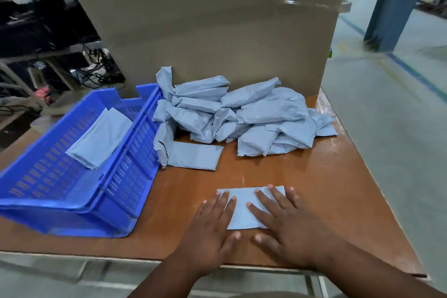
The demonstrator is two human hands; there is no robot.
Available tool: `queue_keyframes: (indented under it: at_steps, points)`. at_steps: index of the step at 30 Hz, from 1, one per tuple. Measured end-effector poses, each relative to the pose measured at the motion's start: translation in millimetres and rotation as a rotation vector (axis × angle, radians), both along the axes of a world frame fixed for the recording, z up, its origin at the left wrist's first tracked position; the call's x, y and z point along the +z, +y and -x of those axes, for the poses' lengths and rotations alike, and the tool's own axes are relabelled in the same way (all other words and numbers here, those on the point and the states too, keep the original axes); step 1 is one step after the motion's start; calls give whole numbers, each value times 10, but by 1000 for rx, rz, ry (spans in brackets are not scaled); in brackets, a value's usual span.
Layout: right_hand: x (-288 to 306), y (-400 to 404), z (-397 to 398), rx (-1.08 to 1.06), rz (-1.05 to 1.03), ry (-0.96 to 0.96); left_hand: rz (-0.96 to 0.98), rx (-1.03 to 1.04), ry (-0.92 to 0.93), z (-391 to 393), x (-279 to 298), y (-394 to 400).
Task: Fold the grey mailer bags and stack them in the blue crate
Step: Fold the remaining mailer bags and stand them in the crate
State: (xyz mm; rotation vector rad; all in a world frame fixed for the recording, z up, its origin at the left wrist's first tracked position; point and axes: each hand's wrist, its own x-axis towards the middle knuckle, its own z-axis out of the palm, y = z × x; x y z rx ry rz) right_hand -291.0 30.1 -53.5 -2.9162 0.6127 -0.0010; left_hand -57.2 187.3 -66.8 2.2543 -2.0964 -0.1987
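While you press: both palms lie flat and spread, gripping nothing.
Left hand (pixel 212 222): your fingers rest on the near-left part of the folded mailer (pixel 244 208).
Right hand (pixel 287 222): it covers the mailer's right half, fingertips at its far edge.
Mailer: it lies flat on the table (pixel 326 201), near the front edge; thin, light and probably slick, so pinch a folded edge to lift it.
Blue crate (pixel 116 191): to your left, with folded bags (pixel 101 138) already inside.
Flat bag (pixel 196 156): beside the crate.
Pile (pixel 242 116): unfolded bags are heaped against the cardboard box (pixel 205 19).
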Motion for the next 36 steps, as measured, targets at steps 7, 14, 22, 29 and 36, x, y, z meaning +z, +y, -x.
queue_keyframes:
  at_steps: [7,14,22,29,36]
  points:
    - [21,179,-586,109,36,-9,15,37,-7,-235,-96,-42]
    - [-234,161,-659,74,37,21,30,51,-39,-256,-233,-60]
    - [-127,40,-506,46,29,5,31,102,16,-172,-133,-72]
    - [-174,5,-380,-33,21,20,72,-8,26,200,-82,-368]
    - [-122,-315,-14,-115,-32,137,-21,140,-43,-297,-200,-136]
